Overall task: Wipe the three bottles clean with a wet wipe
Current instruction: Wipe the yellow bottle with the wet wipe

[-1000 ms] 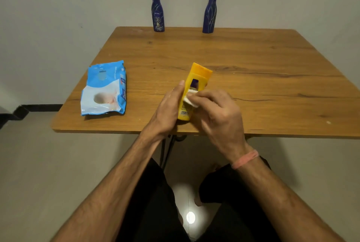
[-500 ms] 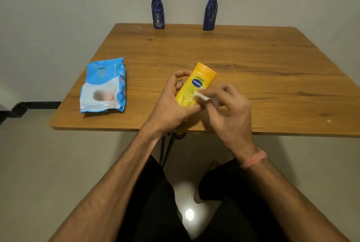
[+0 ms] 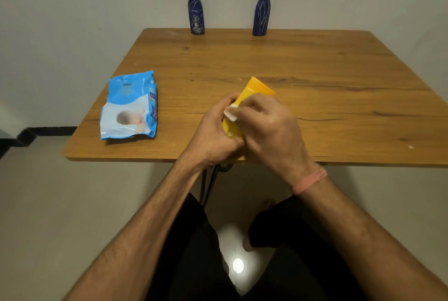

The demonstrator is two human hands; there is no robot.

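Head view looks down on a wooden table (image 3: 303,63) set against a pale wall; near its front edge both hands meet around a yellow bottle (image 3: 254,88), which tilts with its capped end pointing away and to the right, its lower half hidden between the palms. The left hand (image 3: 213,135) grasps the bottle from the left, fingers curled round its body; the right hand (image 3: 269,126) lies over the bottle from the right, its fingers bent and pinching a white wipe (image 3: 230,114) against the bottle's left side, so that only a small folded corner of the wipe shows between the two hands. A pink band (image 3: 310,180) circles the right wrist.

At the far edge of the table stand two dark blue bottles, upright and well apart: the left blue bottle (image 3: 196,9) with pale print on its front; the right blue bottle (image 3: 261,10) with thin pale lines on it. A blue and white wipes pack (image 3: 131,106) lies flat near the table's left edge, well apart from the hands. Below the table the person's dark-clad legs show, and a bright spot of light on the floor (image 3: 36,203) between them.
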